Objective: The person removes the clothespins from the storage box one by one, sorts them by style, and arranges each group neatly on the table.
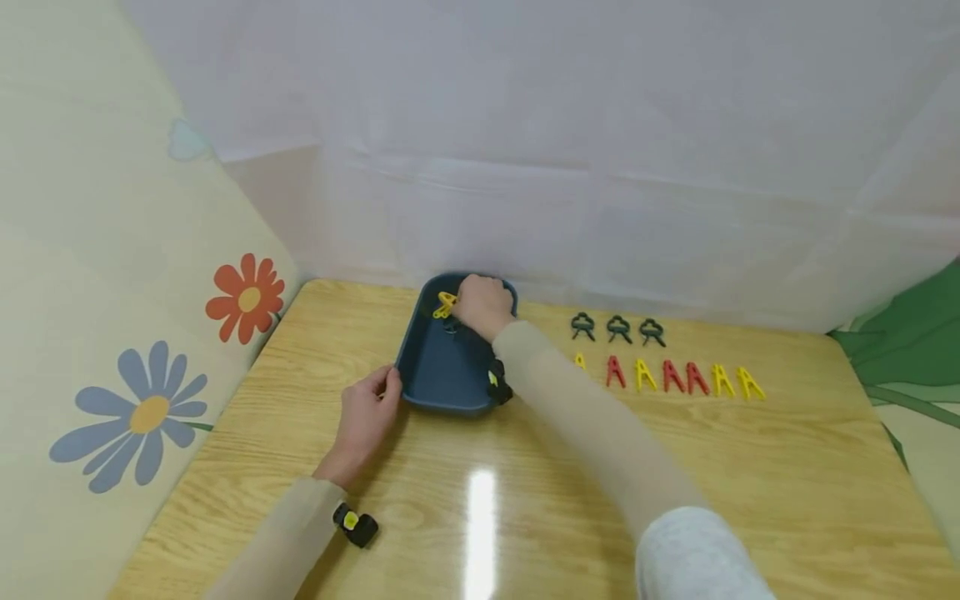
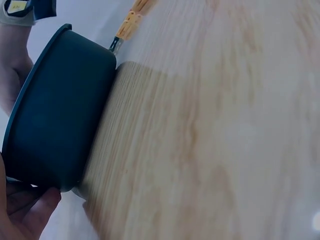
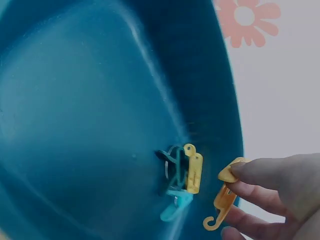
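A dark blue plastic tray [image 1: 447, 375] stands on the wooden table near the back wall. At its near left corner my left hand [image 1: 370, 410] grips the side, and the left wrist view shows fingers against the tray wall [image 2: 65, 110]. My right hand [image 1: 482, 303] is over the far end of the tray. Between thumb and finger it pinches a yellow clothespin [image 3: 223, 199] with a hooked end, seen in the right wrist view. Below it in the tray lie another yellow clothespin [image 3: 195, 172], a dark green clip [image 3: 176, 165] and a turquoise clip [image 3: 177, 204].
Right of the tray, three dark green clips [image 1: 618, 328] stand in a row. In front of them runs a row of red clothespins [image 1: 615, 372] and yellow clothespins [image 1: 645, 375], partly behind my right sleeve [image 1: 585, 417]. A white sheet [image 1: 525, 167] hangs behind the table.
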Motion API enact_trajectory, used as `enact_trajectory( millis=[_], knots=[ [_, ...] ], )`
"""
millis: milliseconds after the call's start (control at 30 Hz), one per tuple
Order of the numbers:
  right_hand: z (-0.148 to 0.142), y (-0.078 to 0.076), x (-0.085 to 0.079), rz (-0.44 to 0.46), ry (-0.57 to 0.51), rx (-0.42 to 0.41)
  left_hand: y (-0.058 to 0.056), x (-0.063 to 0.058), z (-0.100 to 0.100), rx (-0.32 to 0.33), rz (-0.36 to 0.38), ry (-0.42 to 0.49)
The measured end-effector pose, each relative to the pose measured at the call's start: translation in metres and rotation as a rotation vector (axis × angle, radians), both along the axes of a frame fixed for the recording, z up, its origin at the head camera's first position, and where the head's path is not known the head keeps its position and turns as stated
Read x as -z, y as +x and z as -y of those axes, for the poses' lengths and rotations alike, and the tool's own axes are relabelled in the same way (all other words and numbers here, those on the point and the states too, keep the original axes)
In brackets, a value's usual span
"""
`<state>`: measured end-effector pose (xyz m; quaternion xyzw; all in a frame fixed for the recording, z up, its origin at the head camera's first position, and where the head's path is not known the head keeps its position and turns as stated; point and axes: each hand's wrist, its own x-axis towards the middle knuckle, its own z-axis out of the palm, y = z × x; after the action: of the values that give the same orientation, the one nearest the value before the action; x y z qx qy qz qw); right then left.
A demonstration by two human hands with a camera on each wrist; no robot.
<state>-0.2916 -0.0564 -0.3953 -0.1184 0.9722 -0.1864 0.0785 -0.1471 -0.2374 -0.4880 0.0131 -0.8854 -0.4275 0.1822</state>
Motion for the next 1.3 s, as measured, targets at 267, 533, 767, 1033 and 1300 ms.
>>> enact_trajectory(
  millis=[267, 533, 767, 1033, 1300],
  knots=[
    [-0.022, 0.006, -0.019, -0.052, -0.032, -0.073, -0.002, 0.002, -0.002, -0.026, -0.011, -0.012],
    [-0.051, 0.017, -0.030, 0.001, -0.130, -0.086, -0.004, 0.004, 0.001, -0.018, 0.013, -0.019],
    [-0.088, 0.029, -0.032, 0.032, -0.204, -0.075, -0.005, 0.003, 0.004, -0.035, -0.005, -0.039],
    [-0.133, 0.044, -0.024, 0.081, -0.315, -0.010, -0.005, 0.003, 0.008, -0.039, 0.024, -0.035],
    [-0.171, 0.066, -0.017, 0.122, -0.336, 0.074, -0.004, 0.003, 0.010, -0.032, 0.017, -0.030]
  ],
)
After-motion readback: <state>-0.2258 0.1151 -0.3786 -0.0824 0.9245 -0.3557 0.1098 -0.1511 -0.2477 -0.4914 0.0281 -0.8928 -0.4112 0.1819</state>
